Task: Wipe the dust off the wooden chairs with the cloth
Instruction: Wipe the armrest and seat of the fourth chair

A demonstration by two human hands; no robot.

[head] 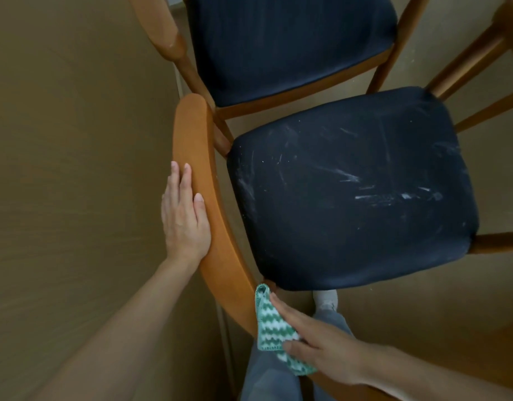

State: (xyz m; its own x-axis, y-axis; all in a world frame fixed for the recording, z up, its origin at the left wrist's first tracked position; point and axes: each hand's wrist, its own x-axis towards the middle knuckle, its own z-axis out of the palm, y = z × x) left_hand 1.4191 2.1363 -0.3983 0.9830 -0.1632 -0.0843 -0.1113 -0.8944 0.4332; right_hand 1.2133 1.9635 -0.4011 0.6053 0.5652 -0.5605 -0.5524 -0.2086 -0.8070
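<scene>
From the head view, the left hand (186,215) lies flat with straight fingers against the outer face of the near chair's curved wooden back rail (197,131), thumb resting on the rail's top edge; it holds nothing, and its bare forearm runs down to the lower left corner. The right hand (316,342) reaches in from the lower right, fingers stretched out and pressing the green-and-white zigzag cloth (271,328) against the lower end of the same rail, just beside the seat's rear corner. One corner of the cloth stands up beyond the fingertips; its far part is hidden under the palm. The dark seat (353,192) bears pale dusty streaks. A second chair (290,44) stands just behind, cut off by the top edge. A grey trouser leg (267,374) and a pale sock (326,299) show below the seat, partly hidden. A tan wall (76,140) fills the left side.
</scene>
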